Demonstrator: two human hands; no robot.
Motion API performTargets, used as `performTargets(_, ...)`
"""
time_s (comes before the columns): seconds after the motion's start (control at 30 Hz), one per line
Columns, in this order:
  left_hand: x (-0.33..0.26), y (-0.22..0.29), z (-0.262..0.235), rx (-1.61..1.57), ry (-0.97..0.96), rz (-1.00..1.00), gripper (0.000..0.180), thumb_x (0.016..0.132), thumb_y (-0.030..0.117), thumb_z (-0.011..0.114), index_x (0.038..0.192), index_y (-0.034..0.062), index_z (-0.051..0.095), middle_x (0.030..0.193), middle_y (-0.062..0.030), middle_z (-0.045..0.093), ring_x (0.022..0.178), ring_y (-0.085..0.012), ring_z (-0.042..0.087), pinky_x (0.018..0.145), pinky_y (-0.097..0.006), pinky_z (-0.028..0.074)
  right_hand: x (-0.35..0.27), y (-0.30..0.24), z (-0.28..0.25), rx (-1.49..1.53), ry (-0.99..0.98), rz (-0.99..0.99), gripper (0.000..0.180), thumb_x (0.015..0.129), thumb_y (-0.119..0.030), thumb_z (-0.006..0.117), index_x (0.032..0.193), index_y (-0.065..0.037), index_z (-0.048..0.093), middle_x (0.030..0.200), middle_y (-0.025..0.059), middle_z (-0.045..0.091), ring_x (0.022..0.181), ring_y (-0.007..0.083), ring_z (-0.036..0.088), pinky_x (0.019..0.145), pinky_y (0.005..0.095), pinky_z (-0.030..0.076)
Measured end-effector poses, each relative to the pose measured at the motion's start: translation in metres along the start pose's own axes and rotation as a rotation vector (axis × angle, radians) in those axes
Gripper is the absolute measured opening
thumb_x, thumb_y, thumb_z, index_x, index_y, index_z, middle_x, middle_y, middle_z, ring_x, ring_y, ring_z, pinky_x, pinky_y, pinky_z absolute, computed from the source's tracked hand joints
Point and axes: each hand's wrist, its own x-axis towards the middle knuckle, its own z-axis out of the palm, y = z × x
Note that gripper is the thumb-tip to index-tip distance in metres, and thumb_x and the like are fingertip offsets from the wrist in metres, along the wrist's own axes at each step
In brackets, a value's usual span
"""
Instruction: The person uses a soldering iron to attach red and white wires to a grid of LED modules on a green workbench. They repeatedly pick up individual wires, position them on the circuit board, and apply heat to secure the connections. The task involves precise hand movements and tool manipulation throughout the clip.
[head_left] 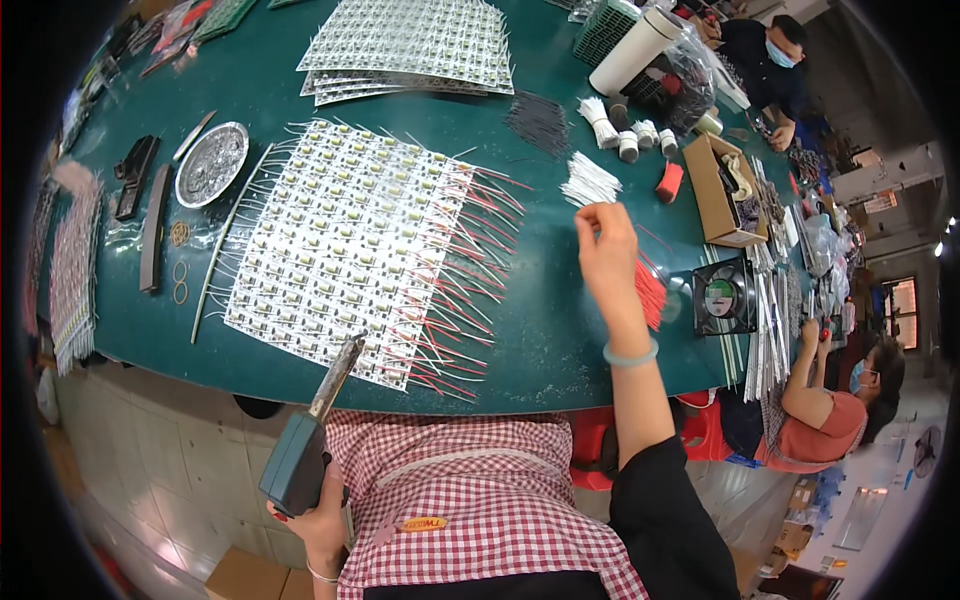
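My left hand (318, 512) grips a dark green soldering gun (294, 462) by its handle. The gun's metal tip points up and away, over the near edge of a white circuit board panel (335, 235). Rows of small components cover this panel, and red and white wires (462, 290) stick out from its right side. To the right, my right hand (608, 255) has its thumb and fingers drawn together just below a bunch of white wires (590, 180). Whatever is between those fingertips is too small to make out. A bunch of red wires (650, 292) lies beside my right wrist.
Stacked panels (405, 45) and black wires (538, 122) lie at the back. A metal dish (212, 165) stands left, a black fan (724, 296) and cardboard box (722, 190) right. Two people (768, 60) work at the table's right side.
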Motion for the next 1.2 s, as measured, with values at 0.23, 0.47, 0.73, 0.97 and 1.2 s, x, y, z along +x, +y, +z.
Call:
performTargets(0.23, -0.004, 0.009, 0.001, 0.014, 0.035, -0.042, 0.029, 0.081, -0.002, 0.077, 0.109, -0.0049, 0.069, 0.094, -0.0068, 0.07, 0.068, -0.0089, 0.058, 0.059, -0.025, 0.046, 0.024, 0.038, 0.012, -0.114, -0.105, -0.094, 0.012, 0.084, -0.005, 0.072, 0.089, -0.004, 0.061, 0.089, 0.0136, 0.059, 0.089, 0.034, 0.057, 0.077, 0.0441, 0.046)
performTargets(0.47, -0.001, 0.023, 0.002, 0.067, 0.017, 0.042, 0.023, 0.08, 0.002, 0.08, 0.099, -0.0064, 0.071, 0.089, -0.006, 0.072, 0.076, -0.0119, 0.064, 0.068, -0.028, 0.052, 0.026, 0.049, 0.015, -0.226, -0.162, -0.216, 0.011, 0.087, -0.006, 0.067, 0.092, -0.003, 0.057, 0.093, 0.0163, 0.057, 0.092, 0.0369, 0.055, 0.08, 0.0457, 0.046)
performTargets(0.73, -0.007, 0.025, 0.0, 0.015, 0.039, 0.019, 0.023, 0.079, 0.001, 0.079, 0.099, -0.0067, 0.072, 0.088, -0.0072, 0.073, 0.076, -0.0112, 0.065, 0.068, -0.026, 0.053, 0.01, -0.03, -0.011, -0.041, -0.088, -0.142, 0.009, 0.09, -0.002, 0.063, 0.095, -0.001, 0.056, 0.09, 0.0169, 0.059, 0.086, 0.0369, 0.058, 0.075, 0.0447, 0.047)
performTargets(0.97, -0.011, 0.022, -0.004, -0.008, 0.041, -0.01, 0.023, 0.078, 0.0, 0.079, 0.099, -0.006, 0.072, 0.086, -0.0077, 0.073, 0.074, -0.0123, 0.066, 0.066, -0.027, 0.053, -0.078, -0.182, -0.006, 0.561, -0.376, -0.301, 0.01, 0.088, 0.002, 0.066, 0.096, 0.0, 0.062, 0.088, 0.0151, 0.06, 0.078, 0.0339, 0.061, 0.069, 0.0421, 0.05)
performTargets(1.2, -0.016, 0.019, -0.01, -0.046, 0.037, -0.024, 0.024, 0.078, 0.0, 0.078, 0.1, -0.0062, 0.071, 0.089, -0.0084, 0.072, 0.077, -0.0123, 0.066, 0.067, -0.026, 0.053, -0.124, -0.188, 0.034, 0.454, -0.401, -0.262, 0.012, 0.086, 0.002, 0.067, 0.092, -0.001, 0.057, 0.087, 0.0138, 0.057, 0.08, 0.0327, 0.058, 0.069, 0.0421, 0.048)
